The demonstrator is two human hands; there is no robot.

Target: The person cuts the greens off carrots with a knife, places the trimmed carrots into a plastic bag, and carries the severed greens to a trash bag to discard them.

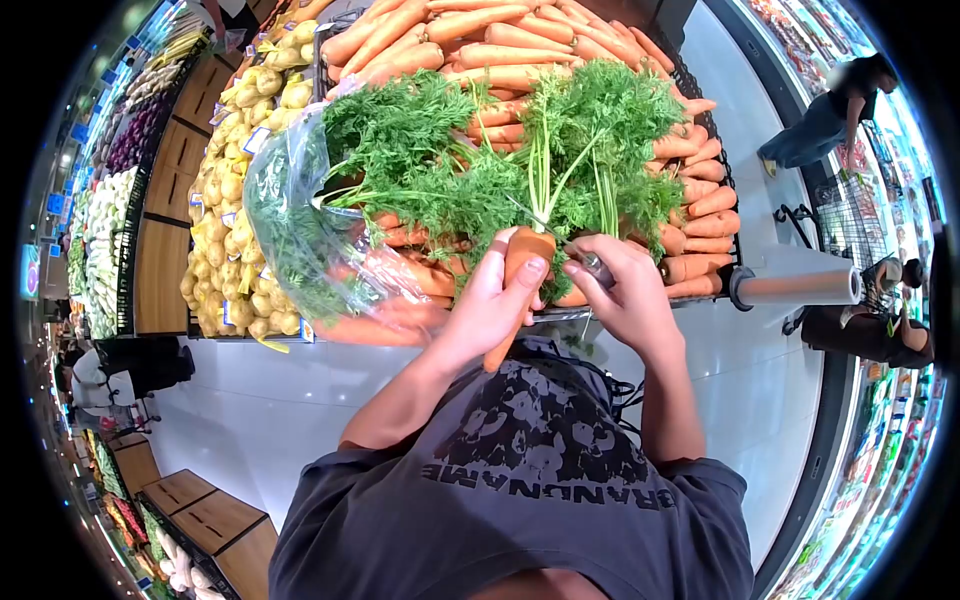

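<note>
My left hand (pixel 480 302) is closed around an orange carrot (pixel 518 275), its tip toward me and its leafy green stalks (pixel 545 180) pointing away. At the carrot's top, my right hand (pixel 628 295) is closed on a thin metal cutting tool (pixel 592 266), mostly hidden by the fingers; knife or scissors, I cannot tell. The tool's narrow end lies close to the base of the stalks. Left of my hands, a clear plastic bag (pixel 290 225) holds carrots with leafy tops. More carrot greens (pixel 420 125) spread over the pile beyond.
Loose carrots (pixel 505 50) fill the black-edged display bin. Yellow-netted bags of potatoes or onions (pixel 240 180) stand to its left. A grey cylindrical post (pixel 800 288) sticks out at the right. Two people (pixel 835 110) and a shopping cart (pixel 850 215) are in the right aisle.
</note>
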